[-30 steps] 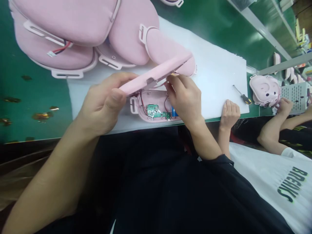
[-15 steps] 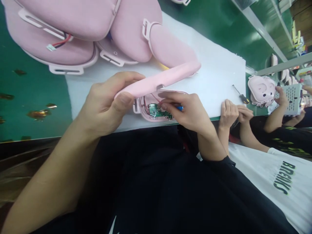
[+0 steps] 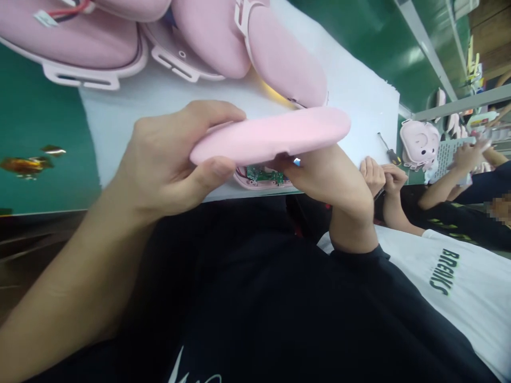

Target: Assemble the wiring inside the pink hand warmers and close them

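Station as seen from beside the bench, head view only. Work in hand: a two-part pink housing, opened.

Left hand: clamped on the left end of the pink cover, thumb along the near side, fingers over the far side. Right hand: under the cover's right half, wrist bent, fingers reaching back leftward. Fingertips lie in shadow behind the cover edge; cannot tell whether they pinch anything. Hands are apart, with the cover bridging the space between them.

Key relation: the lower shell lies by the near edge of the green tabletop, partly hidden by the cover above it. Its long axis runs roughly along that edge. The cover's long axis runs nearly the same way, left to right, its right end slightly farther from the worker. So the two halves are close to parallel; the cover appears raised, tipped edge-on to the viewer. Height of the gap: cannot tell.

Circuit board shows in the slot between cover and lower shell. Right hand is the nearer to it; the left thumb sits just beyond the lower shell's left end in this view. A small notch shows in the cover's near edge, close by the right fingers.

Surroundings: white sheet under the work; padded pink shell beyond the cover, yellow light below its rim. Screwdriver to the right, well apart from both hands.
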Tool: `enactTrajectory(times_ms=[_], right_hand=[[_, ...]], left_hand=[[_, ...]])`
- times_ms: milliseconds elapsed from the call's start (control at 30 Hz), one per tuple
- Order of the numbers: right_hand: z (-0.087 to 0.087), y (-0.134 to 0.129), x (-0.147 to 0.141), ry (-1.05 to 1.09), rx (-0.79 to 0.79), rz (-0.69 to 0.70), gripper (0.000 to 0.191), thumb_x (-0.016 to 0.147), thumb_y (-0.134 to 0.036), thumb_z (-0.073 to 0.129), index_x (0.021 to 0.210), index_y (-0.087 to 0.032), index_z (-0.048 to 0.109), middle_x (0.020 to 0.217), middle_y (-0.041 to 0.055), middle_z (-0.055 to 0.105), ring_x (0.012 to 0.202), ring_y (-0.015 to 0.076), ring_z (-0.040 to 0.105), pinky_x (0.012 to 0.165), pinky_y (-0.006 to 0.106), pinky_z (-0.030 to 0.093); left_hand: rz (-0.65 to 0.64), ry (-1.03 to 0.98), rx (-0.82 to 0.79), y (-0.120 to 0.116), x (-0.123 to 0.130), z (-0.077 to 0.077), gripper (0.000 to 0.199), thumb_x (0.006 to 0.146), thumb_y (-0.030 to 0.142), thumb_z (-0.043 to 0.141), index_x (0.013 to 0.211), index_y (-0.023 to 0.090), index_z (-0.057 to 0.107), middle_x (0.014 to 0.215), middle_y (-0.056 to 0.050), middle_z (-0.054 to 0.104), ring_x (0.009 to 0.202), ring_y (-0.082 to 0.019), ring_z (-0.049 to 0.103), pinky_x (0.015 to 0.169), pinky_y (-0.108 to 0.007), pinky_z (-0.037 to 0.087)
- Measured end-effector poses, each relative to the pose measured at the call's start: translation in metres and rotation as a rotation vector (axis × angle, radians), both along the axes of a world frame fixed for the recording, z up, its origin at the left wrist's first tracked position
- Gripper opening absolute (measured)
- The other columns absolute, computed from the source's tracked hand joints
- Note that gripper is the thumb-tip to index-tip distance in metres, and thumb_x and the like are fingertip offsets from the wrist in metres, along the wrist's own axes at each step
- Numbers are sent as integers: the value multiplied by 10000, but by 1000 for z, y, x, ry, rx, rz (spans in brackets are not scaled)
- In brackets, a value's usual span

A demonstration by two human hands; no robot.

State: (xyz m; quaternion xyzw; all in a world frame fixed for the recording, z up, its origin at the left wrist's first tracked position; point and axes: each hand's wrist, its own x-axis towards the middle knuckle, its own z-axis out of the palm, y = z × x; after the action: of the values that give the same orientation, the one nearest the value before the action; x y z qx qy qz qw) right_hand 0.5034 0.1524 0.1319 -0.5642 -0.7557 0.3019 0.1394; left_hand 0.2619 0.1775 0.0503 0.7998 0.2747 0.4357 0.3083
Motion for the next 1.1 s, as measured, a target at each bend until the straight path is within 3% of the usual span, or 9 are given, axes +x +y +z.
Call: enactTrajectory(times_ms=[100, 333, 467, 600, 733, 900, 1100], right_hand=[[-6, -3, 1, 74, -3, -26, 61, 959, -243, 755, 1009, -249, 790, 975, -5, 796, 938, 207, 737, 901, 352, 615], [-30, -7, 8, 101, 101, 35, 219, 1035, -269, 631, 998, -169, 823, 881, 8, 783, 831, 159, 727, 812, 302, 588], [-32, -10, 9, 43, 145, 28, 222, 1027, -274, 630, 972, -196, 831, 868, 7, 789, 818, 171, 728, 821, 311, 590], [-31, -12, 7, 14, 169, 22, 225, 1021, -266, 621, 971, -197, 830, 864, 16, 795, 828, 181, 726, 816, 312, 579], [-32, -12, 6, 6, 202, 31, 254, 1009, -317, 643, 862, -176, 795, 777, 13, 764, 723, 153, 680, 715, 286, 538], [-40, -10, 7, 86, 282, 49, 206, 931, -264, 649, 758, -177, 718, 649, -26, 676, 585, 109, 578, 579, 263, 453], [-46, -8, 10, 166, 335, 47, 55, 918, -219, 690, 930, -211, 742, 854, 13, 799, 719, 132, 703, 684, 282, 582]], left_hand=[[34, 25, 19, 1, 0, 0, 645, 1116, 626, 319, 1447, 153, 605, 1259, -74, 720, 1028, -240, 740, 848, -402, 620], [46, 55, 24, 2, 2, 1, 660, 1129, 635, 287, 1433, 144, 607, 1116, -80, 742, 901, -235, 750, 747, -385, 609], [35, 47, 0, 4, 2, -1, 592, 1119, 609, 381, 1430, 167, 624, 1144, -94, 760, 926, -269, 766, 735, -410, 599], [20, 66, 7, 4, 2, -3, 581, 1116, 617, 369, 1446, 201, 605, 1124, -55, 744, 910, -235, 764, 770, -366, 608], [26, 113, 11, 3, 3, -2, 613, 1110, 620, 375, 1420, 143, 603, 1174, -69, 726, 978, -244, 771, 855, -352, 616], [83, 151, 2, -1, 5, 4, 629, 1111, 629, 356, 1390, 132, 621, 1104, -82, 740, 914, -250, 771, 782, -365, 621], [124, 189, -42, -6, 6, 9, 666, 1106, 659, 284, 1397, 155, 608, 1058, -63, 716, 917, -261, 775, 793, -396, 618]])
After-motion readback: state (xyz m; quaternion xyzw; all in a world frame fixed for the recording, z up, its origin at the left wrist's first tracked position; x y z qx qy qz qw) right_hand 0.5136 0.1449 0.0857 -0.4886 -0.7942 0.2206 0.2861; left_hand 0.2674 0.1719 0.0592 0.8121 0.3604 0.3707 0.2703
